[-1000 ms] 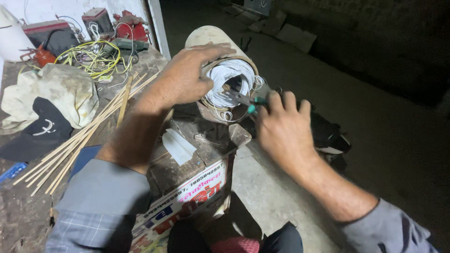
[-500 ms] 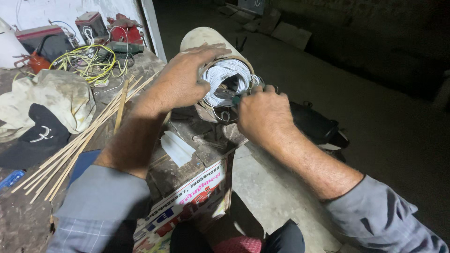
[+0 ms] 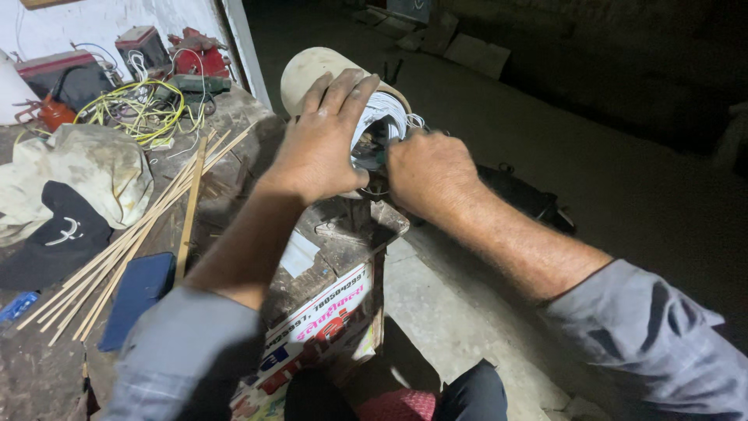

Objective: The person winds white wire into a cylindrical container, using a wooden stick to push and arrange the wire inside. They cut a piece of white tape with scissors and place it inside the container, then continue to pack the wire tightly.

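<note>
White wire (image 3: 383,117) is wound on a beige cylinder (image 3: 312,72). Yellow cable (image 3: 144,113) is seen far left, pale sticks (image 3: 132,234) near a black cap (image 3: 54,242) and blue case (image 3: 139,296).

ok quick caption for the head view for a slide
Left hand steadies a cylindrical housing wound with white wire while the right hand works at its open end.

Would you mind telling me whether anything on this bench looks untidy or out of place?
Yes: thin pale wooden sticks lie fanned across the bench, and yellow wire sits in a loose tangle behind. Both hands, left hand and right hand, grip the white wire coil; nothing looks broken.
</note>
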